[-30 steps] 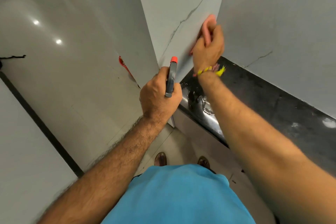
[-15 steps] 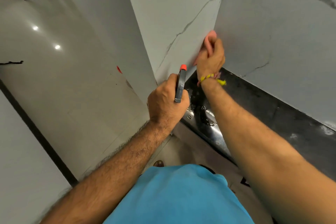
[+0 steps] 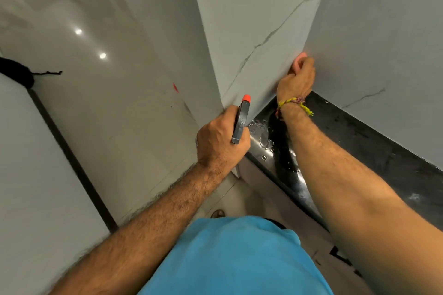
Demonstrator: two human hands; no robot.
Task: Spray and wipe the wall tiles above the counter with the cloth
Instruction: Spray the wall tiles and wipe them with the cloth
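Right hand (image 3: 296, 81) closed around a pink cloth (image 3: 299, 61), pressing it into the inside corner where the two marble-look wall tiles (image 3: 259, 19) meet. Only the top of the cloth shows past the fingers; the rest is hidden in the fist. Yellow thread band (image 3: 296, 104) on that wrist.

Left hand (image 3: 221, 139) gripping a spray bottle (image 3: 241, 124), lower and to the left of the right hand. Dark trigger head is visible above the fist, orange nozzle (image 3: 246, 98) at its top, pointing toward the tile on the left side of the corner. Bottle body hidden by the hand.

Black counter (image 3: 359, 136) runs under the right hand and forearm. Its near-left end, just right of the left hand, is wet: beads and puddles (image 3: 262, 134) on the surface.

Pale glossy floor (image 3: 96, 79) left of the left arm, with light reflections. Blue shirt (image 3: 230, 261) at bottom, between the forearms.
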